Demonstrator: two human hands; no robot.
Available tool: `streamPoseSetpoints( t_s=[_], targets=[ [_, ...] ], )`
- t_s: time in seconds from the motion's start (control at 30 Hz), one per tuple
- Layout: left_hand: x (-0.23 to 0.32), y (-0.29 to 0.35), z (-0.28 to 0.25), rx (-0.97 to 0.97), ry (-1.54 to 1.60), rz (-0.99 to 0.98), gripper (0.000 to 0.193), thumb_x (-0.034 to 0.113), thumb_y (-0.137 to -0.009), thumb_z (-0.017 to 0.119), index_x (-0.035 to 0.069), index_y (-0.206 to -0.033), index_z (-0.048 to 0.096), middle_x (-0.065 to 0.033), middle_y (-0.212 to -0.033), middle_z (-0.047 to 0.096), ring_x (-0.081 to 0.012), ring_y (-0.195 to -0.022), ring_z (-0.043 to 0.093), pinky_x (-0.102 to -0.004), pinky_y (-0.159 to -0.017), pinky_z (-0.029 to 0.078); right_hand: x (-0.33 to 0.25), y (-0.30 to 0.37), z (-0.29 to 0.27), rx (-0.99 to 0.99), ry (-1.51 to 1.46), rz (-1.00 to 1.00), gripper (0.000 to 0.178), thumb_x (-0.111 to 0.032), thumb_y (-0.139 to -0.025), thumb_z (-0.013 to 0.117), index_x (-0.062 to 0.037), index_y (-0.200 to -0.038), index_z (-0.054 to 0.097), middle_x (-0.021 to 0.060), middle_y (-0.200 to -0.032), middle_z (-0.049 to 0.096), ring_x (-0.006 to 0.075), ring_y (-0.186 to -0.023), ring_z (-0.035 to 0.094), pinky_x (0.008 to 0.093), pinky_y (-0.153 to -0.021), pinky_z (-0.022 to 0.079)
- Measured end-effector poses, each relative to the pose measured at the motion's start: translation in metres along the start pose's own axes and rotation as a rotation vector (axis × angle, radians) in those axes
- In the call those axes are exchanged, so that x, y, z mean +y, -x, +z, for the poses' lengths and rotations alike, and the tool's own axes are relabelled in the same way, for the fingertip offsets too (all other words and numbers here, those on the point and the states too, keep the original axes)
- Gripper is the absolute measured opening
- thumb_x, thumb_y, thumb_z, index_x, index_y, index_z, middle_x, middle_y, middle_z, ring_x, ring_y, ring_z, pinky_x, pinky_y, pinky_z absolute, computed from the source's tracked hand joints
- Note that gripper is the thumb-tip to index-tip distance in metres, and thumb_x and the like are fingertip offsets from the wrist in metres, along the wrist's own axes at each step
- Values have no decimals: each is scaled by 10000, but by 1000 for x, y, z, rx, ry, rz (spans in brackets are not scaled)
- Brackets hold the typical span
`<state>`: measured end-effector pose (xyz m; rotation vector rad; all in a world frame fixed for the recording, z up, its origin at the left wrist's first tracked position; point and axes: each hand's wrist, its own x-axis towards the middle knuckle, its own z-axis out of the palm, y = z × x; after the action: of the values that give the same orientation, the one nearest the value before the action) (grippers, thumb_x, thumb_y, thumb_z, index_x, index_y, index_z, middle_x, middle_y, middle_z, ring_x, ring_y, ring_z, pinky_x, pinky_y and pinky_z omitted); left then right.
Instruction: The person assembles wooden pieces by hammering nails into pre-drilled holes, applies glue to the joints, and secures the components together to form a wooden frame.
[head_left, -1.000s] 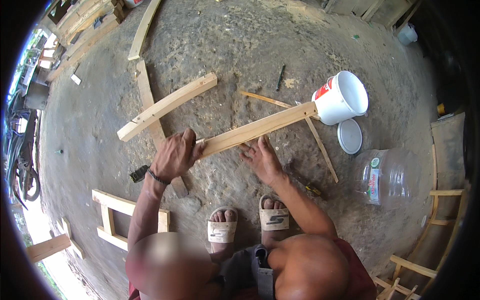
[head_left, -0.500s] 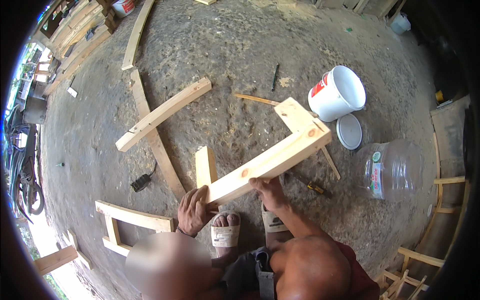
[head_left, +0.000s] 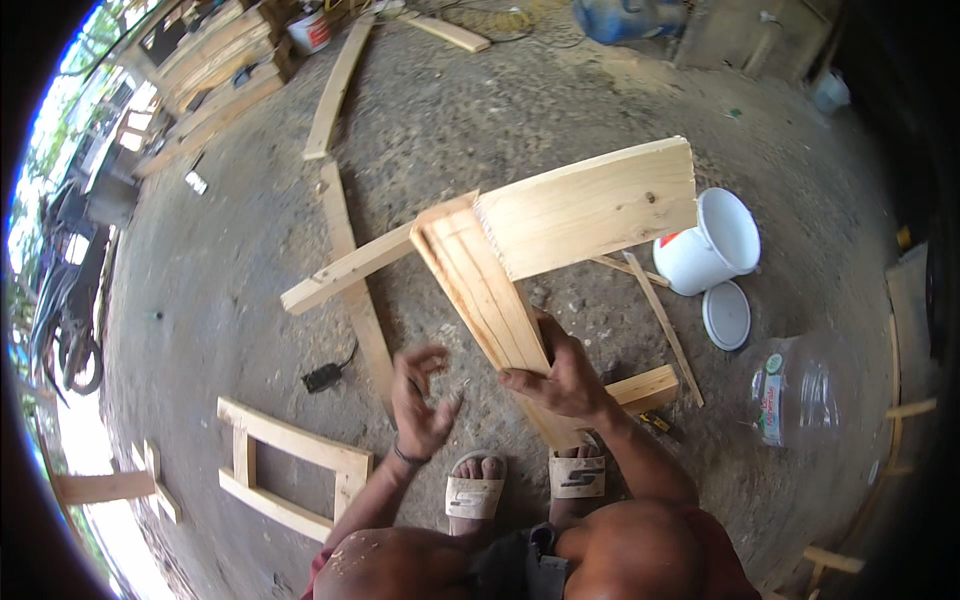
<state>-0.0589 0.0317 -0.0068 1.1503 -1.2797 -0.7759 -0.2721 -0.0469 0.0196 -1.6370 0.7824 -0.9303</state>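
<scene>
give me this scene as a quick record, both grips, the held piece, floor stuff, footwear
left grip: open, nothing visibly held
right grip: closed around the joined wooden frame
held piece: wide board joined at far end
floor left: rectangular wooden frame
floor right: white bucket, round lid, clear plastic bottle
footwear: slide sandals

Toward the right edge of the rough floor (head_left: 220, 270), a round pale lid (head_left: 727, 316) lies just beside a white bucket (head_left: 690, 262), with a large clear plastic bottle (head_left: 800, 405) closer to the near right corner. A blue drum (head_left: 630, 18) sits at the far edge, a dark motorbike (head_left: 68, 268) at the left.
</scene>
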Motion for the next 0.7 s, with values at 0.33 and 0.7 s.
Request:
streamPoseSetpoints(
  t_s=[0.33,0.7],
  targets=[
    [58,-72,3,228,143,-66,846,104,-746,854,-6,-1374,298,-167,-1364,422,-253,-1258,481,-396,-1063,442,-1,10,11,-258,149,149,845,-318,-770,854,-43,-1438,416,274,-1143,671,380,-1065,686,433,-891,552],
    [42,-56,4,442,209,-116,706,192,-785,857,-30,-1270,395,-163,-1192,585,-217,-1089,600,-348,-938,520,-21,0,9,-349,323,270,887,-321,-739,881,-72,-1449,411,255,-1173,673,372,-1085,680,443,-891,561]
  ],
)
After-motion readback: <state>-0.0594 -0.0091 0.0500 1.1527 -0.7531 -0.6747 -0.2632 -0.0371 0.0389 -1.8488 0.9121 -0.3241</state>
